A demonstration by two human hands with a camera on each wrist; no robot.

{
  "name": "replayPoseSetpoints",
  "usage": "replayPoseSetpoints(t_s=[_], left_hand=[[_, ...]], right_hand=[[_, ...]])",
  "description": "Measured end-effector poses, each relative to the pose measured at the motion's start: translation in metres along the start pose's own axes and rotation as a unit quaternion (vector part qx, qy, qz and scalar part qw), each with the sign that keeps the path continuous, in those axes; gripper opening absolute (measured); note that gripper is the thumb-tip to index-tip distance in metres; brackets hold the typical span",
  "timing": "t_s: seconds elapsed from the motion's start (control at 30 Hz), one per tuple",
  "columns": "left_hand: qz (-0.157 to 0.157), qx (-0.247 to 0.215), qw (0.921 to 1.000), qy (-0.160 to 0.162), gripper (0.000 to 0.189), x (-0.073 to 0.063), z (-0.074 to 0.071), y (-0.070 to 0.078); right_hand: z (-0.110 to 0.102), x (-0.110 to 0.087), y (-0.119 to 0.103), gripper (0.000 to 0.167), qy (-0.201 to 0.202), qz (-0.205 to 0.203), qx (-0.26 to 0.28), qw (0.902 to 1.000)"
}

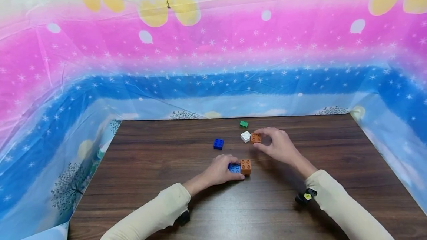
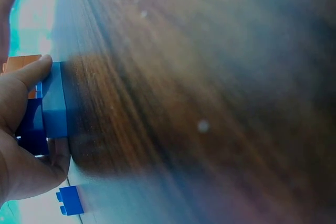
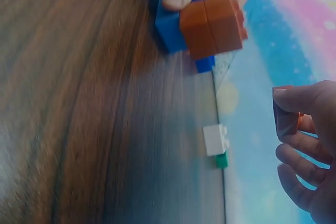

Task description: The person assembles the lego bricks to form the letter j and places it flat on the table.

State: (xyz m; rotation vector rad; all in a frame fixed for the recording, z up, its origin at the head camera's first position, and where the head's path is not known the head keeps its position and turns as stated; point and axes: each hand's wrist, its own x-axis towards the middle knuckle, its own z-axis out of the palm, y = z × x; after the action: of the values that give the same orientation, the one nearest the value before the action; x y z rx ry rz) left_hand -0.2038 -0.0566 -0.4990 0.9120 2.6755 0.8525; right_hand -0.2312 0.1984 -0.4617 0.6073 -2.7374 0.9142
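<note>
My left hand grips a cluster of toy building bricks low over the table, thumb on one side and fingers on the other. In it are a light blue brick, a dark blue brick and orange bricks, which the right wrist view shows as two stacked. Farther forward, my right hand pinches a separate orange brick between thumb and fingers. That brick appears raised off the table in the right wrist view. The palm-side joins of the left-hand cluster are partly hidden.
A white brick lies close to the right hand's brick, with a green brick behind it. A loose dark blue brick sits beyond the left hand. Printed cloth walls the back and sides of the wooden table.
</note>
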Motion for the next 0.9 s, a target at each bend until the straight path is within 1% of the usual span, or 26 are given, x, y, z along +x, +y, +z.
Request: replayPoseSetpoints(t_s=[0.27, 0.4, 0.63, 0.9], left_hand=[[0.008, 0.0, 1.0, 0.003, 0.049, 0.001, 0.001, -0.001], [0.011, -0.004, 0.9999, 0.005, 0.047, 0.001, 0.001, -0.002], [0.017, -0.004, 0.9998, 0.008, 0.045, 0.001, 0.002, -0.003], [0.022, 0.002, 0.9997, 0.012, 0.045, 0.002, 0.002, -0.004]], right_hand=[[-0.001, -0.009, -0.017, 0.043, -0.009, -0.01, 0.034, 0.9993], [-0.001, -0.014, -0.024, 0.042, -0.01, -0.02, 0.028, 0.9994], [-0.001, -0.022, -0.037, 0.041, -0.008, -0.052, 0.016, 0.9985], [0.004, -0.03, -0.041, 0.04, -0.018, -0.06, 0.023, 0.9978]])
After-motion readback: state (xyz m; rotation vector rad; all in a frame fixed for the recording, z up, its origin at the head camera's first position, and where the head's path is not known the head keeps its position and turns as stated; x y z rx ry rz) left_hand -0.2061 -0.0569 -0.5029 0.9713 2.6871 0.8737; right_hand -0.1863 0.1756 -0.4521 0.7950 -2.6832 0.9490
